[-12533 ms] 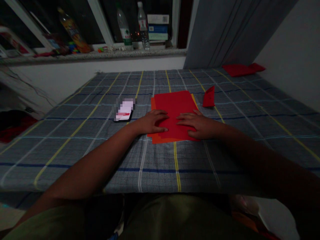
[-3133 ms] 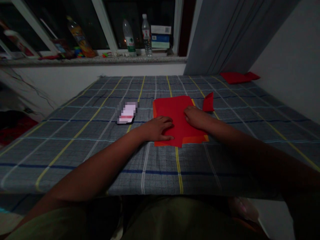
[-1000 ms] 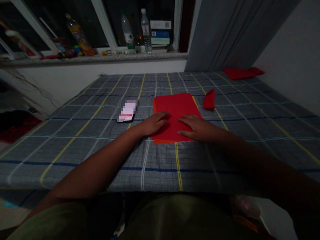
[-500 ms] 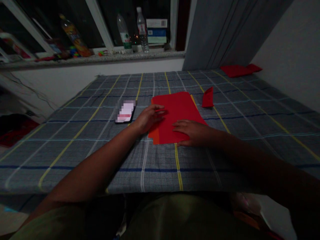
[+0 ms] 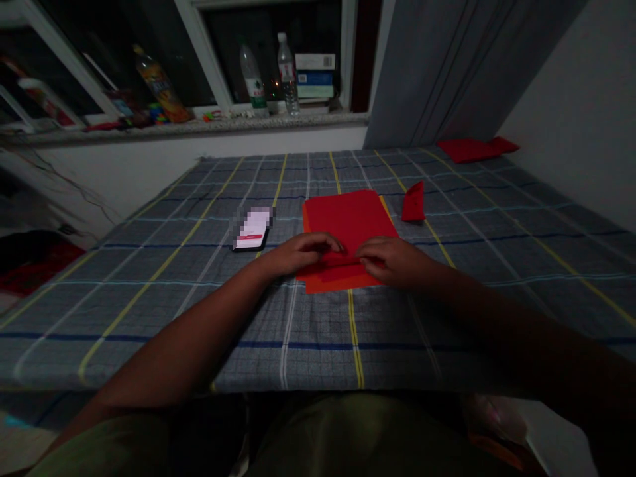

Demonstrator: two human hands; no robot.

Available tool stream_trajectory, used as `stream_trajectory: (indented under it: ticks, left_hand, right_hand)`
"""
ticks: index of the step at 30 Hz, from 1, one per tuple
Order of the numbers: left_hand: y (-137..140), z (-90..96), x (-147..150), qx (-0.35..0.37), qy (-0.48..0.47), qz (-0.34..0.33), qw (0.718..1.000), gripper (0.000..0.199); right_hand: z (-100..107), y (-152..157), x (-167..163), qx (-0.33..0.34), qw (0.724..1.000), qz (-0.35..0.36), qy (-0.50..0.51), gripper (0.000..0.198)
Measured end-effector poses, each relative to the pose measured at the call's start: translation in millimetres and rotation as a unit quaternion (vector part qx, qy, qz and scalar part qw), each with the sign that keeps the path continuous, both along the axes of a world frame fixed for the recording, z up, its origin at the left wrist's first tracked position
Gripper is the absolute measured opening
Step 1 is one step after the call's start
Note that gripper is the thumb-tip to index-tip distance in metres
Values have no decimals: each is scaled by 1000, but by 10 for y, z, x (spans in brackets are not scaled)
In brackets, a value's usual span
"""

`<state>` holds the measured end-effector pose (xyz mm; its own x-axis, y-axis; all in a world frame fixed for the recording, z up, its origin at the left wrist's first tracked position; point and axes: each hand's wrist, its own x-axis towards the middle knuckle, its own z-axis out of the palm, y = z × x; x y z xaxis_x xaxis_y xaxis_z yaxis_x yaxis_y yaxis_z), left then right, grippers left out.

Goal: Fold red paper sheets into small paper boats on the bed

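A sheet of red paper (image 5: 345,215) lies on orange paper (image 5: 330,286), which shows along the near edge and at the sides. The near edge of the red sheet is raised and bent back, with a dark crease line between my hands. My left hand (image 5: 308,253) has its fingers curled over the left part of that edge. At the right part, my right hand (image 5: 395,260) pinches the same edge between thumb and fingers. The fingertips of both hands nearly meet above the sheet.
A phone (image 5: 252,228) with a lit screen lies left of the paper. A small folded red piece (image 5: 413,202) stands to the right. More red paper (image 5: 470,150) rests at the far right corner. Bottles (image 5: 288,76) and boxes (image 5: 315,79) line the windowsill.
Both hands were lying on the flat red sheet. They have moved closer together, and the near edge of the sheet has come up and back, baring more orange paper.
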<state>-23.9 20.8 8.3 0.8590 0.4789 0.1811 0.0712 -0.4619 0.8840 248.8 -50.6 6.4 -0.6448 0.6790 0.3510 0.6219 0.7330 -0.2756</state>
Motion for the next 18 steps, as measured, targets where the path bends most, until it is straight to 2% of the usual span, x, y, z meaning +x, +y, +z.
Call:
stream_trajectory:
  ticks: [5,8,11,18]
  left_hand:
    - [-66,14,69,101,36,103,989,33]
    - [-70,-5,104,153,62,160,973,25]
    - [-57,-28,118,161,62,187,967,20]
    - [-83,-9,140,124,50,199,971,15]
  right_hand:
    - [-2,35,25,16,997,-48,52,24]
    - [-13,35,20,12,995,-76,71,22]
    - [-21,27,8,13,992,-94,81,20]
    - [17,1,-3,25,989,-110,100,17]
